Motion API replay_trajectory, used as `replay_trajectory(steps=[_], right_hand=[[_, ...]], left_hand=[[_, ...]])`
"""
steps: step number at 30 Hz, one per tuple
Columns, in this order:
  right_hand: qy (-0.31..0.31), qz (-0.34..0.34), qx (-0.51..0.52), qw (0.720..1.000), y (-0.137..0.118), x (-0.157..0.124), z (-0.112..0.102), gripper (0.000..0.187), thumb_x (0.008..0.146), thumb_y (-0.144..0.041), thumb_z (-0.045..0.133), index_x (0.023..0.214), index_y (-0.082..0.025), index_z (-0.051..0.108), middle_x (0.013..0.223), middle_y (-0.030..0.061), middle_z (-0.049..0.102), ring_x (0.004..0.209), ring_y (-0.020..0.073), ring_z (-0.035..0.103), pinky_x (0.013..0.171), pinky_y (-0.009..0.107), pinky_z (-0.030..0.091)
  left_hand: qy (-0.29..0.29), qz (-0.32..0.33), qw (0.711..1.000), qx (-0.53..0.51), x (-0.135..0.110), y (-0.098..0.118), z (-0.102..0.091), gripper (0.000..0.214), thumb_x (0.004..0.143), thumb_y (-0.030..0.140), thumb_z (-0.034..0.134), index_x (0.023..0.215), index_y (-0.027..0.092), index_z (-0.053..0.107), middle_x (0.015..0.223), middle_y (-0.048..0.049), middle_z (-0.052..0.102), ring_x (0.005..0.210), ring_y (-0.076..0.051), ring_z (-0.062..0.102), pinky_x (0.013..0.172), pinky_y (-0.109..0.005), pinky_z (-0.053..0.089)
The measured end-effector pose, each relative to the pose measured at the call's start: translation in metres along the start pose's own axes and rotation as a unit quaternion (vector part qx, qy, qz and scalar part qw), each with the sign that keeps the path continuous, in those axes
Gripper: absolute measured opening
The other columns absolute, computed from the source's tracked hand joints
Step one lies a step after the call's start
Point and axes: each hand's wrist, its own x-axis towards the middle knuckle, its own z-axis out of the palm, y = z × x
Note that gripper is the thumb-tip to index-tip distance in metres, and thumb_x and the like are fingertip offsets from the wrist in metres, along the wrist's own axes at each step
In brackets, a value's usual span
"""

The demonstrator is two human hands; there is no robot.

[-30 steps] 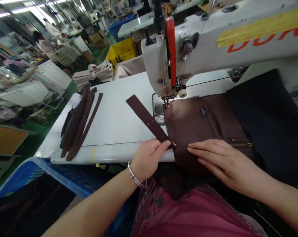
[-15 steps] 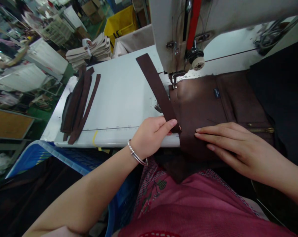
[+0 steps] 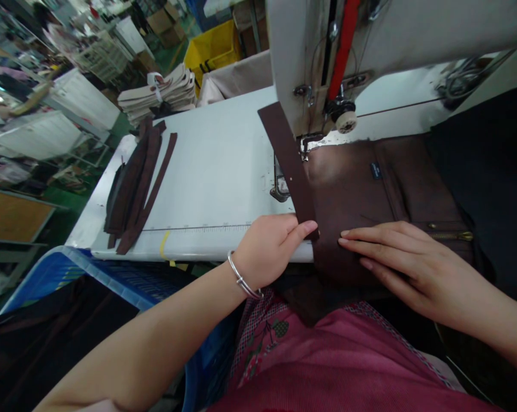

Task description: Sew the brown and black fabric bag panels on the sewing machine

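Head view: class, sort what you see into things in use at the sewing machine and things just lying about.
In use: left hand pinching the brown strip; right hand flat on the brown panel; sewing machine.
Lying about: pile of spare strips; stack of pale pieces; yellow bin; blue crate.

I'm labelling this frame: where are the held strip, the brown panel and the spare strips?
strip (image 3: 287, 160), head view, its middle.
brown panel (image 3: 348, 197), head view, bare middle.
spare strips (image 3: 132, 186), head view, middle of pile.
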Motion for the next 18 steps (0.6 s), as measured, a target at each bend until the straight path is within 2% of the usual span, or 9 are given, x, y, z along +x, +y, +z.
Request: replay_trajectory(steps=[2, 4, 5, 7, 11, 14, 16, 18], right_hand=[[0.001, 0.013, 0.002, 1.0, -0.003, 0.001, 0.0, 0.047, 0.095, -0.019, 0.052, 0.141, -0.029, 0.051, 0.138, 0.0048, 0.059, 0.12, 0.0244, 0.056, 0.1, 0.044, 0.047], [-0.004, 0.024, -0.003, 1.0, -0.007, 0.003, 0.002, 0.045, 0.095, -0.02, 0.052, 0.139, -0.028, 0.053, 0.136, 0.005, 0.06, 0.121, 0.0249, 0.056, 0.1, 0.045, 0.047], [-0.007, 0.026, -0.008, 1.0, -0.011, 0.005, 0.004, 0.044, 0.095, -0.02, 0.051, 0.139, -0.028, 0.054, 0.137, 0.0051, 0.059, 0.123, 0.0248, 0.055, 0.101, 0.045, 0.047], [-0.012, 0.015, -0.026, 0.999, -0.017, 0.01, 0.009, 0.046, 0.096, -0.02, 0.05, 0.141, -0.026, 0.051, 0.141, 0.0052, 0.057, 0.128, 0.0238, 0.052, 0.103, 0.044, 0.046], [-0.006, -0.035, -0.099, 0.994, -0.026, 0.018, 0.016, 0.051, 0.095, -0.02, 0.052, 0.146, -0.02, 0.047, 0.146, 0.0049, 0.054, 0.13, 0.022, 0.05, 0.1, 0.04, 0.049], [-0.001, -0.073, -0.139, 0.988, -0.025, 0.021, 0.015, 0.049, 0.092, -0.022, 0.055, 0.142, -0.019, 0.052, 0.143, 0.0046, 0.057, 0.125, 0.0216, 0.055, 0.094, 0.037, 0.052], [0.006, -0.088, -0.146, 0.985, -0.022, 0.024, 0.013, 0.047, 0.091, -0.022, 0.055, 0.138, -0.018, 0.056, 0.14, 0.0046, 0.059, 0.122, 0.0209, 0.058, 0.092, 0.035, 0.053], [0.007, -0.095, -0.146, 0.985, -0.019, 0.027, 0.01, 0.047, 0.09, -0.021, 0.054, 0.138, -0.017, 0.056, 0.138, 0.0046, 0.061, 0.121, 0.02, 0.059, 0.091, 0.033, 0.053]], left_hand=[[-0.013, 0.056, 0.998, 0.036, -0.007, 0.001, 0.004, 0.048, 0.105, 0.041, 0.037, 0.082, 0.014, 0.069, 0.078, -0.0043, 0.07, 0.077, -0.018, 0.066, 0.074, -0.031, 0.051], [-0.019, 0.144, 0.987, 0.075, -0.018, 0.002, 0.01, 0.034, 0.103, 0.031, 0.042, 0.1, 0.011, 0.07, 0.1, -0.0087, 0.073, 0.094, -0.023, 0.067, 0.087, -0.036, 0.053], [-0.016, 0.184, 0.979, 0.089, -0.023, 0.001, 0.013, 0.029, 0.1, 0.024, 0.044, 0.111, 0.01, 0.067, 0.113, -0.0111, 0.071, 0.105, -0.024, 0.065, 0.094, -0.038, 0.052], [-0.01, 0.228, 0.969, 0.096, -0.03, -0.003, 0.017, 0.034, 0.094, 0.014, 0.046, 0.124, 0.008, 0.061, 0.131, -0.0134, 0.063, 0.12, -0.024, 0.059, 0.105, -0.038, 0.048], [0.026, 0.219, 0.973, 0.064, -0.017, -0.02, 0.017, 0.029, 0.095, 0.015, 0.045, 0.118, 0.015, 0.064, 0.124, -0.0075, 0.068, 0.115, -0.018, 0.062, 0.106, -0.033, 0.05], [0.058, 0.218, 0.965, 0.133, 0.008, -0.034, 0.016, 0.034, 0.101, 0.029, 0.047, 0.13, 0.017, 0.058, 0.138, -0.0122, 0.059, 0.129, -0.023, 0.055, 0.112, -0.043, 0.045], [0.05, 0.227, 0.957, 0.174, 0.021, -0.041, 0.016, 0.039, 0.101, 0.037, 0.049, 0.135, 0.019, 0.055, 0.146, -0.0138, 0.051, 0.138, -0.025, 0.046, 0.118, -0.049, 0.038], [0.042, 0.229, 0.955, 0.186, 0.028, -0.046, 0.017, 0.039, 0.101, 0.04, 0.049, 0.135, 0.021, 0.055, 0.147, -0.0123, 0.05, 0.14, -0.025, 0.044, 0.12, -0.049, 0.035]])
